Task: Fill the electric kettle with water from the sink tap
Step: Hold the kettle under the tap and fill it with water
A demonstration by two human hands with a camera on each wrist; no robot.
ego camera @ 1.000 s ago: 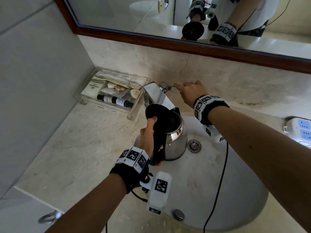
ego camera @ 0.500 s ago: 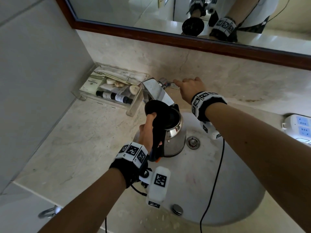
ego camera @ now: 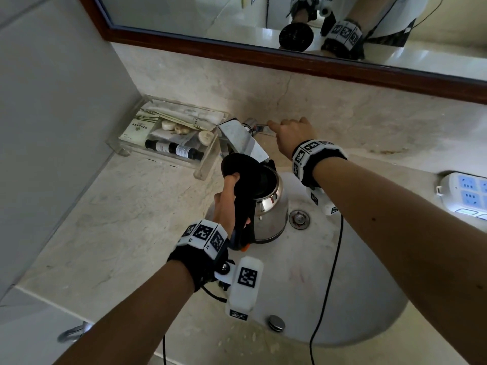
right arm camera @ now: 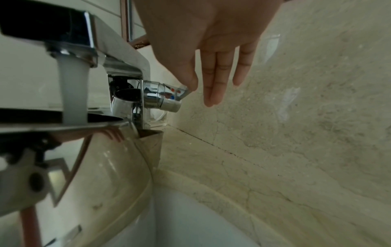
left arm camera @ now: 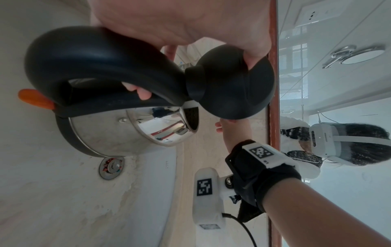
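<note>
Steel kettle [ego camera: 271, 209] sat upright inside the sink [ego camera: 355, 299], lid [ego camera: 237, 164] flipped open, mouth under the tap [ego camera: 241, 139]. Left hand [ego camera: 226, 204] gripped the black handle [left arm camera: 101, 66], fingers curled round it. Right hand [ego camera: 292, 133] lay relaxed, fingers straight, index tip touching the tap lever [right arm camera: 182, 91]. Water [right arm camera: 73, 93] ran from spout into kettle. Toiletry tray [ego camera: 171, 138] stood on the surface [ego camera: 118, 219], just beside the tap.
</note>
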